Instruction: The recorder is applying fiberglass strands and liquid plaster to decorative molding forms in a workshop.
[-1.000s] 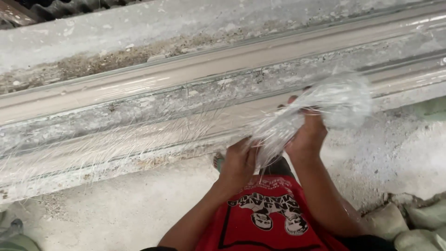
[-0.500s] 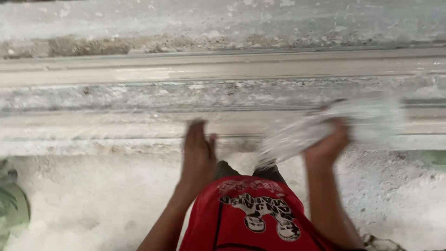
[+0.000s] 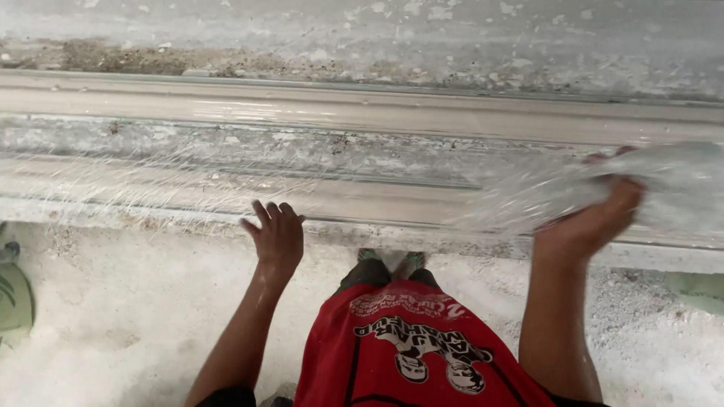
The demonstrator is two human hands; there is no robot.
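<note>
A long grey moulded slab (image 3: 362, 120) runs across the view, draped with thin clear plastic film (image 3: 151, 181). My right hand (image 3: 596, 218) grips a bunched wad of that clear film (image 3: 671, 188), pulled out to the right over the slab's near edge. My left hand (image 3: 277, 234) is spread open, fingers apart, near the slab's front edge and holding nothing. Below, I see my red printed shirt (image 3: 407, 347) and my feet (image 3: 388, 264) by the slab.
White dusty ground (image 3: 113, 316) lies in front of the slab. A pale green object (image 3: 13, 294) sits at the left edge, another greenish patch (image 3: 697, 290) at the right. Behind the slab is a rough, dirt-strewn concrete strip (image 3: 302, 45).
My left hand let go of the film bundle and moved left, opening out. My right hand carried the bunched film farther right. The view shifted so the slab lies level.
</note>
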